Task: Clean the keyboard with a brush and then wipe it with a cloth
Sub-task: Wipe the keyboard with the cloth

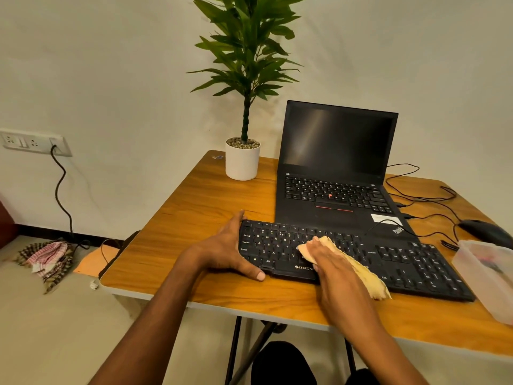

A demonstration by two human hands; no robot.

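Note:
A black keyboard (410, 262) lies across the near part of the wooden table (194, 218). My left hand (224, 248) grips the keyboard's left end, fingers at its far corner and thumb on its front edge. My right hand (327, 262) presses a pale yellow cloth (363, 270) flat onto the letter keys near the middle. The cloth trails out to the right under my palm toward the front edge. No brush is in view.
An open black laptop (336, 173) stands just behind the keyboard. A potted plant (242, 159) is at the table's back left. A black mouse (485, 232) with cables and a clear plastic box (488, 276) sit at the right. Rags (50, 259) lie on the floor at the left.

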